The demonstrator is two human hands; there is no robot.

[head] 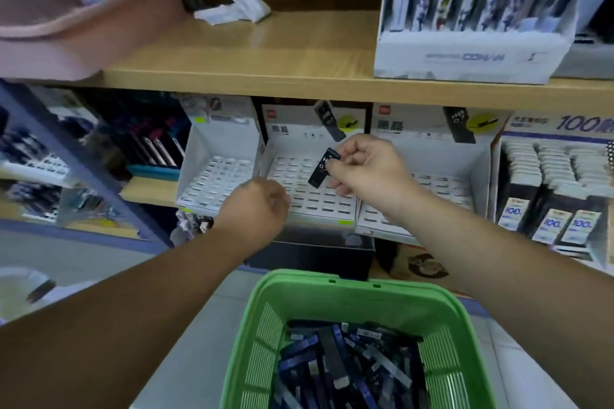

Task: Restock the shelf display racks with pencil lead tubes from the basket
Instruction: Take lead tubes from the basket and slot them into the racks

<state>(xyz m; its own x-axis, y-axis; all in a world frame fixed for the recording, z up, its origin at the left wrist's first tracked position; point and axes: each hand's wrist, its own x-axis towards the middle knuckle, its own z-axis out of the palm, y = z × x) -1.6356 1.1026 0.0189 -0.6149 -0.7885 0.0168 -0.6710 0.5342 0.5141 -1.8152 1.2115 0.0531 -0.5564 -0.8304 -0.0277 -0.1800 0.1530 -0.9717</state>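
Observation:
My right hand (368, 168) pinches a black pencil lead tube (321, 170) marked HB 0.7 by its upper end, above the slots of the middle white display rack (319, 199). My left hand (257, 206) hovers over that rack's front left corner with its fingers curled; whether it holds anything is hidden. A second white rack (216, 179) stands to the left and a third (442, 183) to the right, their slots bare. The green basket (352, 292) below holds several dark lead tubes (345, 365).
A wooden shelf board (265, 76) runs above the racks, carrying a pink tray (66, 30), crumpled paper (239, 5) and a white pen display box (471, 43). Boxed stock (558, 183) fills the right; a black box (312, 252) sits under the racks.

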